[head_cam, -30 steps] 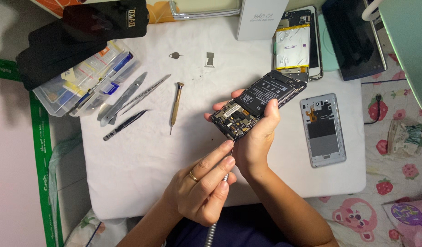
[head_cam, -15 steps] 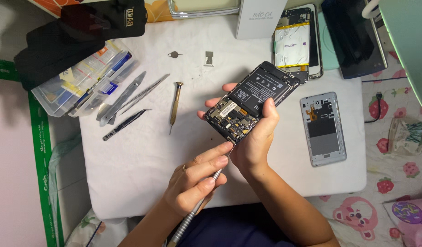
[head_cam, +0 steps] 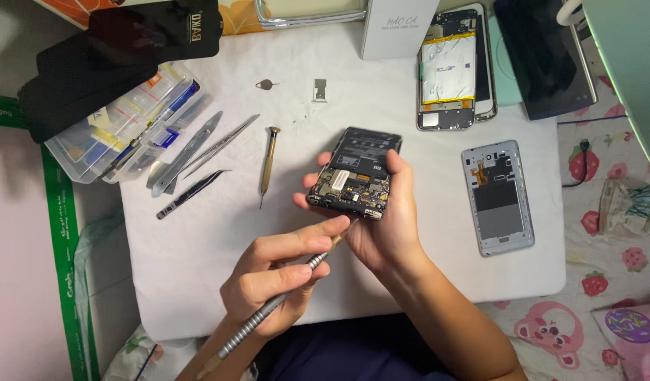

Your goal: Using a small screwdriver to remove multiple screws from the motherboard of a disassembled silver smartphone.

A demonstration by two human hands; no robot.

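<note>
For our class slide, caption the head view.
Right hand holds an opened phone; left hand aims a screwdriver at it.

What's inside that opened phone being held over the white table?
Inside the opened phone a dark battery fills the upper part and a circuit board with small metal parts the lower. The right hand covers its underside; the left hand points a screwdriver at its lower edge.

Left hand (head_cam: 282, 271) has brought the screwdriver (head_cam: 268, 310) tip to the opened phone (head_cam: 354, 175)
</note>
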